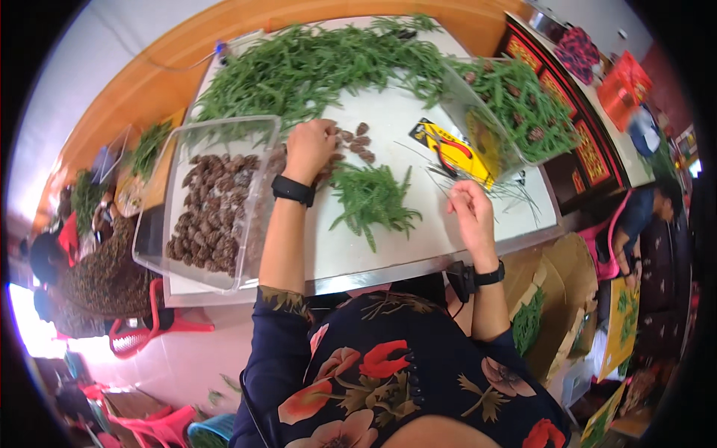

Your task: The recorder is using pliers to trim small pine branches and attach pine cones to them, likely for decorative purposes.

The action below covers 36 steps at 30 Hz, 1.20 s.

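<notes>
Head view: hands over white table (pixel 418 246), sorting cones & green sprigs.
L hand (pixel 310 148) curled shut on small brown cones (pixel 357 140); clear bin of cones (pixel 216 209) just to its left. R hand (pixel 469 207) fingers pinched on thin green needles (pixel 515 190); sprig pile (pixel 371 200) btwn hands, yellow pliers pack (pixel 452 149) just beyond R hand.

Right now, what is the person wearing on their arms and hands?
Both hands are bare, with no gloves. The left hand has a black band around its wrist, like a watch strap. The right hand has a black band too, with a small black box fixed to it. The forearms are bare; dark blue sleeves with red flowers cover the upper arms.
</notes>
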Each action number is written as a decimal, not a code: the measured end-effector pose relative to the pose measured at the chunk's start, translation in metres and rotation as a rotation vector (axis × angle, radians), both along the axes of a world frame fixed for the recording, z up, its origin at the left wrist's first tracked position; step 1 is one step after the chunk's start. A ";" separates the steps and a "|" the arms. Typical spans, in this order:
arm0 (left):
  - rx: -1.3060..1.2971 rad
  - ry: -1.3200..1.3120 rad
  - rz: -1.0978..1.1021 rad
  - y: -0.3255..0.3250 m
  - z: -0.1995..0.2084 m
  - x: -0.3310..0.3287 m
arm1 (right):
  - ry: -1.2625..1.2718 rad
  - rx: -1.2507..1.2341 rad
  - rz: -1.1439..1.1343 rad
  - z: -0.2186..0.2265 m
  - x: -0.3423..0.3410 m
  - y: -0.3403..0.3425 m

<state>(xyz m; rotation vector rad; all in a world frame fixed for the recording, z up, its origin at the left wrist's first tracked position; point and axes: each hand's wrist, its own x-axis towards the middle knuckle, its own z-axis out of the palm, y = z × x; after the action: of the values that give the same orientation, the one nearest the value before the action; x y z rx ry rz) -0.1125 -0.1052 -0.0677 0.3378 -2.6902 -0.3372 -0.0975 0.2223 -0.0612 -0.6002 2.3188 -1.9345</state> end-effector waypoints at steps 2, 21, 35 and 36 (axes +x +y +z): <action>0.301 0.152 0.002 0.021 0.032 0.030 | -0.002 -0.028 0.020 0.003 0.002 -0.007; 1.776 0.503 -0.169 0.089 0.047 0.193 | 0.095 -0.072 0.502 0.057 0.071 -0.120; 1.905 0.601 -0.074 0.087 0.035 0.197 | 0.350 0.046 0.459 0.044 0.079 -0.123; 1.888 0.602 -0.083 0.087 0.035 0.197 | 0.362 0.073 0.458 0.043 0.080 -0.121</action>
<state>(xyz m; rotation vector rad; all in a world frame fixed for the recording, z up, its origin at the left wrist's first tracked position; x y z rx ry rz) 0.0841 -0.0185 -0.0330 0.4449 -1.0419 -2.3679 -0.0174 0.1011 -0.0184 -1.4274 2.1529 -1.6257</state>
